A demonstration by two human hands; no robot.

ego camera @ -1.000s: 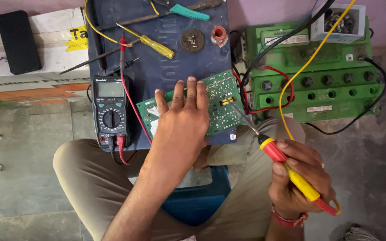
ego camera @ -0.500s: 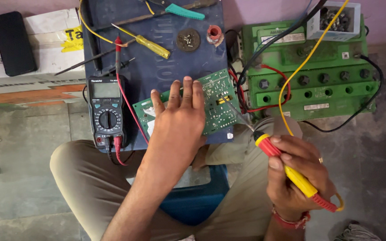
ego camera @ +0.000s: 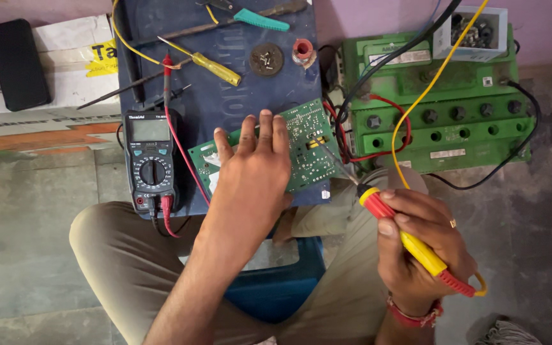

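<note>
Head view looks down on a green printed circuit board (ego camera: pixel 301 150) studded with small components, lying on the dark blue top of a large battery case (ego camera: pixel 225 96). The left hand (ego camera: pixel 253 172) lies flat on the board's left half, its fingers (ego camera: pixel 264 131) pressed together and extended, pinning the board rather than pinching it. The right hand (ego camera: pixel 420 239) sits right of the board and nearer the person, its fingers wrapped around a soldering iron with a yellow and red handle (ego camera: pixel 410 243); the thin metal tip (ego camera: pixel 333 160) now reaches the board's right part, whereas a second ago it stood a little off the board's edge. So the iron has closed in on the board while the left hand has kept its hold.

Left of the board, a black digital multimeter (ego camera: pixel 151 160) with red and black leads rests on the case. Beyond the board lie a yellow-handled screwdriver (ego camera: pixel 209 64) and a teal-handled tool (ego camera: pixel 253 18). Right of the board stands a green battery with round caps (ego camera: pixel 442 108), crossed by a yellow wire (ego camera: pixel 429 86). Far left of the board, a black phone (ego camera: pixel 17 64) lies on a white cardboard box (ego camera: pixel 65 83).
</note>
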